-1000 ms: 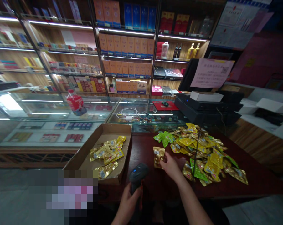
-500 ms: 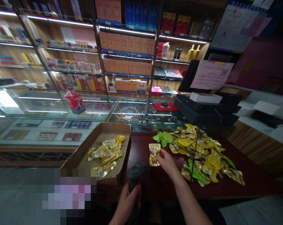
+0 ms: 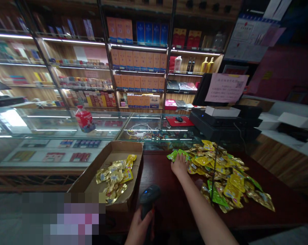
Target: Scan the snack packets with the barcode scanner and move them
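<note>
My left hand (image 3: pixel 140 223) is wrapped round the handle of a black barcode scanner (image 3: pixel 150 194), whose small blue light shows on top. At the left end of the heap, my right hand (image 3: pixel 180 166) reaches onto green snack packets (image 3: pixel 172 155) with its fingers extended and a little apart. No packet is visibly gripped in it, though its fingertips partly cover the green ones. Beside it spreads a large heap of gold, yellow and green packets (image 3: pixel 207 160). Several gold and yellow packets (image 3: pixel 115 175) lie inside an open cardboard box (image 3: pixel 100 160) on the left.
The dark red table (image 3: pixel 156 166) carries the box and the heap. Behind it runs a glass display counter (image 3: pixel 110 122) with a red bottle (image 3: pixel 85 119), a white cable (image 3: pixel 140 129) and a mouse (image 3: pixel 179 119). A monitor (image 3: pixel 202 90) stands at the right. A thin dark cord (image 3: pixel 214 163) crosses the heap.
The gold packet has left my right hand, and the box shows another gold packet near its front. My right hand is now at the green packets. The scanner stays in my left hand.
</note>
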Motion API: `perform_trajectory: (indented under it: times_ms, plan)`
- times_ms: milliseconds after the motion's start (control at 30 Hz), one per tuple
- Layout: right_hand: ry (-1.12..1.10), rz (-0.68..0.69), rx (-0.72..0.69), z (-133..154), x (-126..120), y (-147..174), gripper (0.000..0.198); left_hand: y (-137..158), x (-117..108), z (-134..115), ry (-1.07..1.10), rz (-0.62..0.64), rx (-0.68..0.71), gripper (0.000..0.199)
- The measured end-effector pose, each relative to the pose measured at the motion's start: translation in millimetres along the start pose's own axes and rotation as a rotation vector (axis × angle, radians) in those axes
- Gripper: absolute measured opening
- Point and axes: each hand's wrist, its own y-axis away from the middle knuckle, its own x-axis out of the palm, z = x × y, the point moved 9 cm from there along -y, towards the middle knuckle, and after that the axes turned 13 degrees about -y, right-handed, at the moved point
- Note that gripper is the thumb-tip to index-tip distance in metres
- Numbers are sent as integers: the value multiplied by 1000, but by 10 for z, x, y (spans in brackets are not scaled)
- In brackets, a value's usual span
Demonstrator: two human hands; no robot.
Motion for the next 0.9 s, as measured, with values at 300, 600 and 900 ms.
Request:
perform_trajectory:
  times_ms: [300, 600, 900]
  plan:
    - [-127, 71, -418, 24, 225, 821, 35, -26, -36, 74, -9, -23, -5, 57]
    - [-319, -341, -300, -302, 85, 1108, 58, -23, -13, 30, -26, 28, -9, 53]
    - [-271, -370, -15, -515, -11, 1103, 57, 49, 1, -38, -4, -22, -23, 54]
